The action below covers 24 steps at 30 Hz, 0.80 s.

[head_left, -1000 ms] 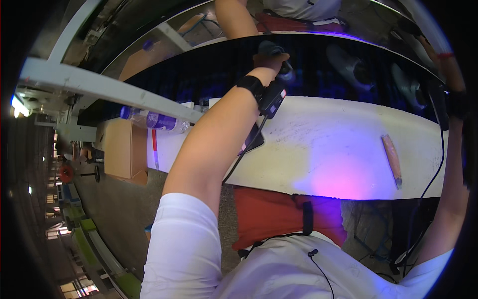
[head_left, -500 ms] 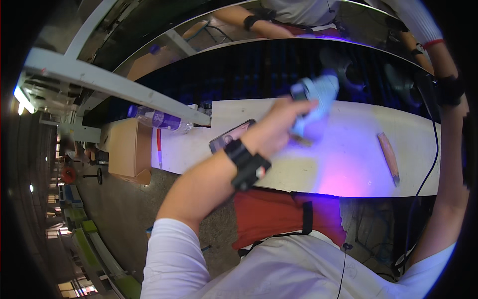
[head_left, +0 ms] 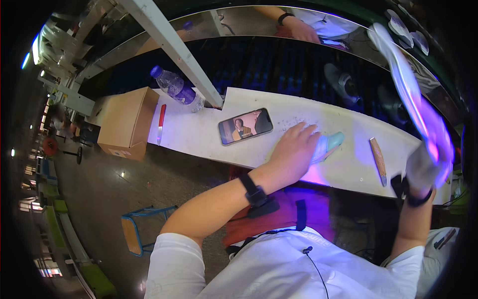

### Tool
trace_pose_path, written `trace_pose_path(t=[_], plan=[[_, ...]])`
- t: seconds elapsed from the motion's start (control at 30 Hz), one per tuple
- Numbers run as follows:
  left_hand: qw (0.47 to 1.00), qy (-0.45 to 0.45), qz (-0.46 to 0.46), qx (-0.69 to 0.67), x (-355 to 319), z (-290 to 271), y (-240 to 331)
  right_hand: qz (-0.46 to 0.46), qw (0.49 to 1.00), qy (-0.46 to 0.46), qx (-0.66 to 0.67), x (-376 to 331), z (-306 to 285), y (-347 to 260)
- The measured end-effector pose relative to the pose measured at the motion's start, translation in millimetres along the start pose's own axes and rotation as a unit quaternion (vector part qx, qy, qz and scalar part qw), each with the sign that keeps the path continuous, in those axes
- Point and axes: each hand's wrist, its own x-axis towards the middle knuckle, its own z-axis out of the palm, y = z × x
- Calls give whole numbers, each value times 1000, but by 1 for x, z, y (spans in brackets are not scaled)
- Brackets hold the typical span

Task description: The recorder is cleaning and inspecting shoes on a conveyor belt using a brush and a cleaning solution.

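My left hand (head_left: 295, 149) lies low over the white tabletop, fingers stretched out. Its fingertips touch a light blue, teal-tipped piece (head_left: 334, 141) that looks like a shoe; the hand covers part of it. On the right, my right hand (head_left: 422, 167) is raised above the table end in a pale glove. It is closed on a long white thing (head_left: 408, 89) that reaches up and away, too smeared to name. Between the hands lies a wooden-handled tool (head_left: 377, 159). A phone with a lit screen (head_left: 245, 126) rests left of my left hand.
A red-handled knife (head_left: 162, 115) and a plastic bottle (head_left: 177, 89) are on the table's left part, beside a cardboard box (head_left: 127, 122). A white metal post (head_left: 174, 50) rises at the back. Dark belt-like surface (head_left: 239, 65) beyond carries grey shoes (head_left: 342, 82). A stool (head_left: 132, 236) stands lower left.
My left hand has come down to the table with the light blue piece, which now lies there. My right hand has dropped from the upper right, and a long white thing is now in it.
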Motion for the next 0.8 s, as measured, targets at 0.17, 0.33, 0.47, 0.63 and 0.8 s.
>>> trace_pose_path(t=[0.17,0.33,0.47,0.63,0.8], plan=[[972,-202,-21,-115,50,7,30,293,950,59,-94,-90,-2,-27],[962,-243,-62,-106,53,19,24,336,932,74,112,-150,40,-21],[970,60,11,-237,23,-11,37,351,886,124,277,-174,53,-21],[922,127,-26,-365,-10,-19,45,353,884,116,283,-153,69,-36],[873,171,-55,-453,-21,-24,55,346,838,32,421,-120,93,-62]])
